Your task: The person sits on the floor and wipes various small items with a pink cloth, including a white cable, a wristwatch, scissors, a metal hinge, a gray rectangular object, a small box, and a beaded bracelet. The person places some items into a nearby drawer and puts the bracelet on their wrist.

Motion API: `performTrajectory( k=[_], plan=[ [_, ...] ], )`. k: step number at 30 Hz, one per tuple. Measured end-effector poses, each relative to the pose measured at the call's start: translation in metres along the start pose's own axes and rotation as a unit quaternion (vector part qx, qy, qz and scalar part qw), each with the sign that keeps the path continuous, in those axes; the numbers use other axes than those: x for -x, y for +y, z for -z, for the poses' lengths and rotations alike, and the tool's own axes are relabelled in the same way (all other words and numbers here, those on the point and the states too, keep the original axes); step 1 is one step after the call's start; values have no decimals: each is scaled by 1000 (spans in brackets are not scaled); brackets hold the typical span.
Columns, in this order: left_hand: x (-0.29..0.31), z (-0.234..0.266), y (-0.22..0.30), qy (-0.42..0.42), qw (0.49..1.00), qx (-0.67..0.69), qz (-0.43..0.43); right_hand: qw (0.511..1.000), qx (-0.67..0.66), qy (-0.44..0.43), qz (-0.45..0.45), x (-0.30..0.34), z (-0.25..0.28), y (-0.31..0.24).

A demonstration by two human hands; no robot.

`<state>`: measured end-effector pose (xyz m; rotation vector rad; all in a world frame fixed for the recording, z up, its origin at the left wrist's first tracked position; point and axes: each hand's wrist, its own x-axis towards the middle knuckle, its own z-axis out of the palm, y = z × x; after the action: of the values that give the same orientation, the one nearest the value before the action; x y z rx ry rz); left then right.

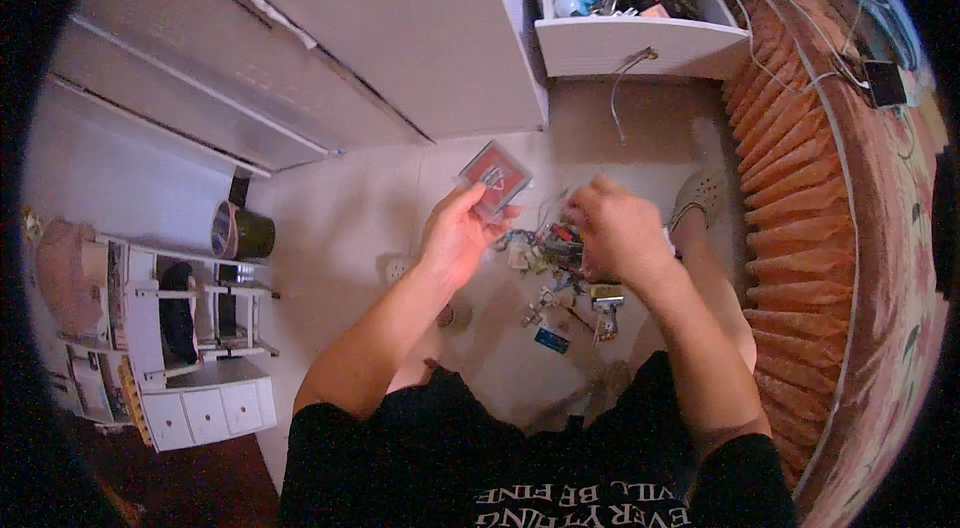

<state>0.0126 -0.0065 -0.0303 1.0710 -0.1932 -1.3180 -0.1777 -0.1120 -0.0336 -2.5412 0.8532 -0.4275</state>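
2 bare hands are up over the pale tiled floor [330,273]. The left hand [453,233] pinches a flat, square, red and clear plastic-looking case [508,180], thumb on top, towards the floor's far edge. It looks light, stiff, slippery and maybe crackable; its side edges seem best to hold. The right hand [628,233] is curled nearly closed; I can't tell what's inside. Below lies a messy pile of small mixed bits [562,250].

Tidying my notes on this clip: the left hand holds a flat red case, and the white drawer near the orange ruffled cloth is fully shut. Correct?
One slip: the white drawer near the orange ruffled cloth is open, as the head view shows. The left hand does hold a flat red case.
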Motion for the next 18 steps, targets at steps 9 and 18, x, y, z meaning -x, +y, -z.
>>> performTrajectory(
  k=[9,18],
  plan=[
    [-95,-37,13,-1,982,-188,-28,995,8,-62,79,15,-5,-15],
    [-301,-139,75,13,937,-304,-171,985,26,-129,111,11,-3,-15]
  ],
)
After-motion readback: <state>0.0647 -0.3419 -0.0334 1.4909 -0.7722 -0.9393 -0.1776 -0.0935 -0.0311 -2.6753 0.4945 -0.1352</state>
